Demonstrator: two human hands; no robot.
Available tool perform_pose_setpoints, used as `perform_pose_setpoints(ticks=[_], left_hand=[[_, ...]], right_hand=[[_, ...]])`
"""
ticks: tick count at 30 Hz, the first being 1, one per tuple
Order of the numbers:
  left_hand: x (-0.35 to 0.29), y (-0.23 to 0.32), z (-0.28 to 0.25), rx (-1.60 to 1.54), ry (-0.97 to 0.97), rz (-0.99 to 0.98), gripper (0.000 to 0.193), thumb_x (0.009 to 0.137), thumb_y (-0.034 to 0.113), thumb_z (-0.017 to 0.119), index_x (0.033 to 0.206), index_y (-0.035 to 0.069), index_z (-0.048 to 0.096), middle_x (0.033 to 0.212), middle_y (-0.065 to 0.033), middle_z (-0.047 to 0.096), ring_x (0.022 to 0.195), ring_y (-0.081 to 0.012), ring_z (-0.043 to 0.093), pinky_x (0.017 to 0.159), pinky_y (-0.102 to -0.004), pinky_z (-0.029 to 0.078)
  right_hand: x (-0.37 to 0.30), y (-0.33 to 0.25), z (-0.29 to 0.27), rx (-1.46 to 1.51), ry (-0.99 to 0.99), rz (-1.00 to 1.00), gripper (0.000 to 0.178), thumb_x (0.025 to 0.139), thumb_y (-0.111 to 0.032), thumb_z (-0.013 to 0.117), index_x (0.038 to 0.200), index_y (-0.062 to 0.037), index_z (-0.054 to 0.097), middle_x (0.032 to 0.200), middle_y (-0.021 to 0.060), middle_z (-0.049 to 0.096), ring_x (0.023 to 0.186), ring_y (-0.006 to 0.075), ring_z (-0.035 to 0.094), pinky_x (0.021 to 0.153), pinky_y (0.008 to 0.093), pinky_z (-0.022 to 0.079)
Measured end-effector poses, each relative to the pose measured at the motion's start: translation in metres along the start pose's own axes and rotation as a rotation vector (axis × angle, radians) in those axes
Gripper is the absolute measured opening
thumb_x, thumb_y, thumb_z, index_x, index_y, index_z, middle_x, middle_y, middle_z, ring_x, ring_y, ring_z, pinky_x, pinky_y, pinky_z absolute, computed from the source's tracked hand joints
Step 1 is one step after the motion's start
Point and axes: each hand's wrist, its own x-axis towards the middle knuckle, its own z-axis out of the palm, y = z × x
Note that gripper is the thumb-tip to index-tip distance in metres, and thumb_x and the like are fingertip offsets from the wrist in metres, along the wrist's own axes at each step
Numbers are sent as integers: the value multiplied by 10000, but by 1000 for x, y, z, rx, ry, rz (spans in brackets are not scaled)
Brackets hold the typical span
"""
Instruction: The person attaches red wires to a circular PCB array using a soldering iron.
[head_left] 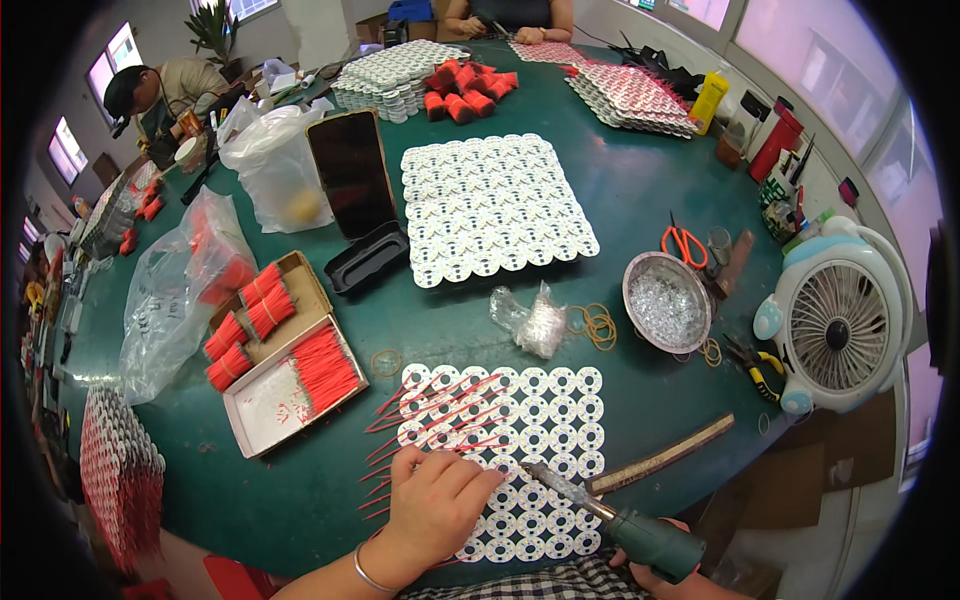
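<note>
Soldering iron (655, 543) clamped in my right grip (643, 577), angled at the white panel (546, 440) flat on the bench (440, 325); left grip (435, 505) over it, probably steadying; I can't tell whether it's pinching anything.

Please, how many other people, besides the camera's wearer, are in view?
2. A person in a dark cap leans forward at upper left; a person in a dark top is at the far edge of the smooth green table. Others may be hidden.
</note>
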Motion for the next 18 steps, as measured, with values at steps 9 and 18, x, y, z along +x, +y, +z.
perform_pose_setpoints(ticks=[9, 18], left_hand=[[-1, 1, 0, -11, -39, 35, 155, 694, 144, 573, 833, 173, 635, 737, 63, 540, 721, -106, 510, 711, -322, 319], [0, 2, 0, 3, -40, 32, 154, 680, 143, 568, 821, 167, 626, 730, 61, 524, 715, -109, 502, 709, -317, 321]], right_hand=[[-37, 21, -8, -92, 52, -3, 428, 786, -111, 639, 1143, 40, 458, 1009, 168, 592, 807, 231, 623, 678, 328, 502], [-31, 17, -11, -192, -127, 135, 292, 779, -113, 605, 1035, 10, 535, 861, 122, 596, 769, 208, 595, 651, 310, 486]])
